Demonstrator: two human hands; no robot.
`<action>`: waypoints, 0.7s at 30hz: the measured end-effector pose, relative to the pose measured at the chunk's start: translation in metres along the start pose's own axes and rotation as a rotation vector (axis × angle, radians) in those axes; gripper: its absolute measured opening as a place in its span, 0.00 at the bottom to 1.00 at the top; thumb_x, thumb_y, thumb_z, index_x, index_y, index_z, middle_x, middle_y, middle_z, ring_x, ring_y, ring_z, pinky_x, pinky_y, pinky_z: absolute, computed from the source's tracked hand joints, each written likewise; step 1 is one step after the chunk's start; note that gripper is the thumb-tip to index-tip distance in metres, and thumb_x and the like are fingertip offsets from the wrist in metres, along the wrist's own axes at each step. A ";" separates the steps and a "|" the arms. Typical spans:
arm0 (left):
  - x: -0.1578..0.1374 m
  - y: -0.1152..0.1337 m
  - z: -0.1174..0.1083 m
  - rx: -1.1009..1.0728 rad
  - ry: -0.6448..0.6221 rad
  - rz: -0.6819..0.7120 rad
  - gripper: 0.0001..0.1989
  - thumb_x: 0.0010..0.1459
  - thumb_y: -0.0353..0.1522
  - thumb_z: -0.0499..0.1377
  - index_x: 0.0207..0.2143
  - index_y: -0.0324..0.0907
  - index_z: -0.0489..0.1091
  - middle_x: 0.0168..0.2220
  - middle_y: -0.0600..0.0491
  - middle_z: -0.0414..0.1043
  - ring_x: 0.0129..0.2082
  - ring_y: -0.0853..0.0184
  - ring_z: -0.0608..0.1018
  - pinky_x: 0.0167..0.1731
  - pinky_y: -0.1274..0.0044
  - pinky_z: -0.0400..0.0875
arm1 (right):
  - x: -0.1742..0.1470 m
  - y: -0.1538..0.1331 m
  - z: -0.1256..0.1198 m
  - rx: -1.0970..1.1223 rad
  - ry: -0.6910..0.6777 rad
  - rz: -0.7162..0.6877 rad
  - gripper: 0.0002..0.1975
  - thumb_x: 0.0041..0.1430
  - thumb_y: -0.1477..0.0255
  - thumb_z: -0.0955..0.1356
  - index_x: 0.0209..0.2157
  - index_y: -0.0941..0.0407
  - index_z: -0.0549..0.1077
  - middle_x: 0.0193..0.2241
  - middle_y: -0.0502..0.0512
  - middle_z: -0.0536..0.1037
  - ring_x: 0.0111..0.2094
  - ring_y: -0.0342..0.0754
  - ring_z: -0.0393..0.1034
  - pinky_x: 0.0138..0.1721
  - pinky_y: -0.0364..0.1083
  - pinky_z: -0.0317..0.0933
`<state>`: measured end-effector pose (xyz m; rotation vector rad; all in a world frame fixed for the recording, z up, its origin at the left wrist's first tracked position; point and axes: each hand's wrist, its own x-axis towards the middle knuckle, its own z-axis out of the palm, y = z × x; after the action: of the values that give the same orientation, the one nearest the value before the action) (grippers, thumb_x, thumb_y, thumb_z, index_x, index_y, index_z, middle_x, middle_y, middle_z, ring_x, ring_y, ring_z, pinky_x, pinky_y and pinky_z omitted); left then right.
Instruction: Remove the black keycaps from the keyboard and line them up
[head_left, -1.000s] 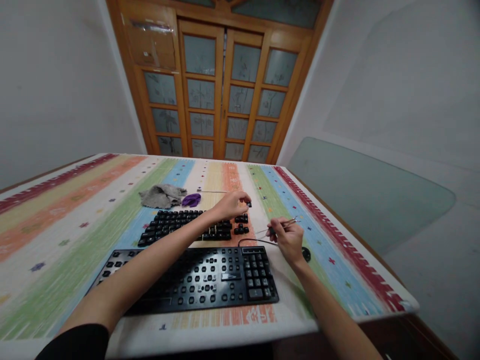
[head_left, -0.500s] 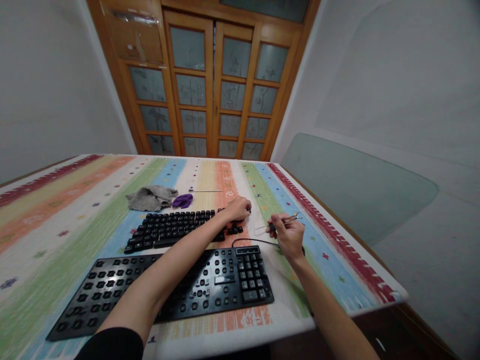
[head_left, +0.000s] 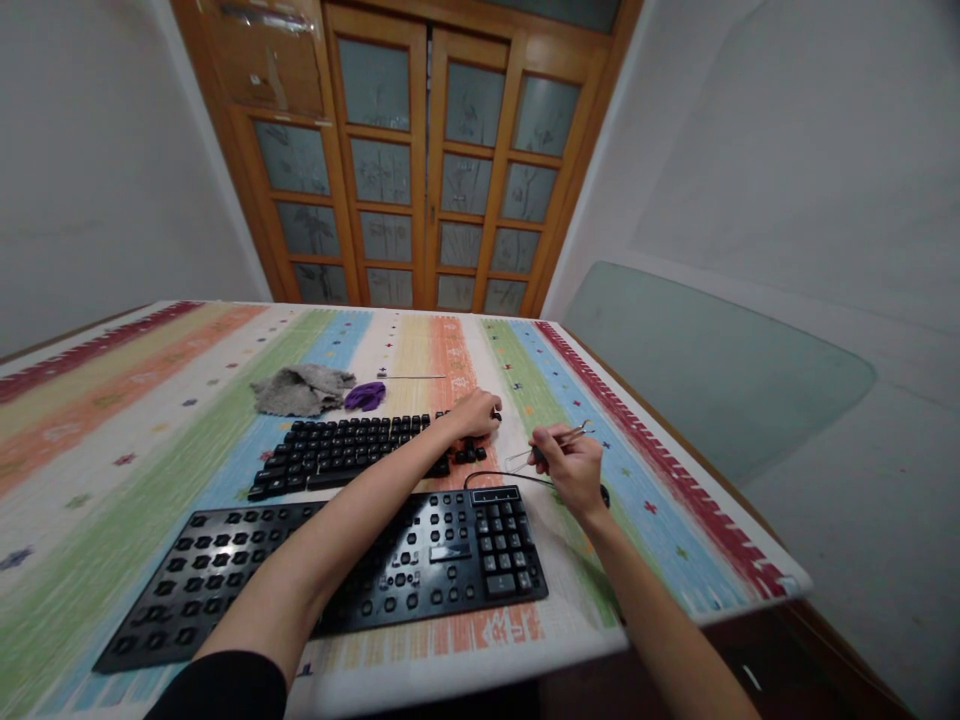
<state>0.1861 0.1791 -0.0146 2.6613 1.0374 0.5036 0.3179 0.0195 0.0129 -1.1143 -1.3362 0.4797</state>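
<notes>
Reaching across the black keyboard (head_left: 442, 552), my left hand (head_left: 475, 412) is over the right end of the loose keycaps (head_left: 352, 446). Its fingers are curled in, with a small black keycap (head_left: 496, 416) at their tips. My right hand (head_left: 571, 462) is closed around a wire keycap puller (head_left: 517, 461), whose thin wire loop points left while metal prongs stick out behind. On the keyboard, the number pad still carries its caps; bare switch sockets show across the rest. My left forearm hides the middle of the board.
Behind the keycaps lie a grey cloth (head_left: 302, 390), a purple cloth (head_left: 365, 397) and a thin metal rod (head_left: 412, 377). The keyboard's black cable (head_left: 510, 474) runs right, under my right hand. A striped tablecloth (head_left: 187, 400) covers the table.
My right hand, with the puller, has shifted slightly left. My left hand stays at the same keycaps. The camera view has tilted a little.
</notes>
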 end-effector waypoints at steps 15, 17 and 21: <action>-0.049 0.017 -0.032 -0.058 0.096 0.167 0.10 0.56 0.25 0.57 0.40 0.37 0.74 0.40 0.48 0.76 0.45 0.60 0.73 0.49 0.70 0.67 | -0.006 -0.004 0.006 -0.259 -0.397 -0.204 0.25 0.58 0.55 0.69 0.15 0.58 0.72 0.12 0.49 0.71 0.14 0.40 0.61 0.20 0.41 0.55; -0.067 0.023 -0.037 -0.102 0.101 0.226 0.09 0.57 0.25 0.56 0.39 0.38 0.74 0.39 0.48 0.76 0.44 0.61 0.73 0.47 0.71 0.67 | -0.007 -0.003 0.006 -0.281 -0.444 -0.203 0.26 0.58 0.54 0.69 0.16 0.58 0.73 0.12 0.49 0.70 0.15 0.40 0.60 0.20 0.41 0.55; -0.108 0.033 -0.046 -0.156 0.071 0.262 0.05 0.59 0.27 0.57 0.36 0.40 0.73 0.36 0.50 0.75 0.41 0.63 0.73 0.46 0.72 0.67 | -0.009 0.001 0.006 -0.274 -0.477 -0.186 0.26 0.57 0.52 0.69 0.16 0.57 0.74 0.12 0.48 0.70 0.14 0.39 0.59 0.18 0.40 0.53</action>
<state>0.1135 0.0849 0.0136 2.6667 0.6376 0.7048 0.3103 0.0150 0.0064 -1.1217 -1.9513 0.4489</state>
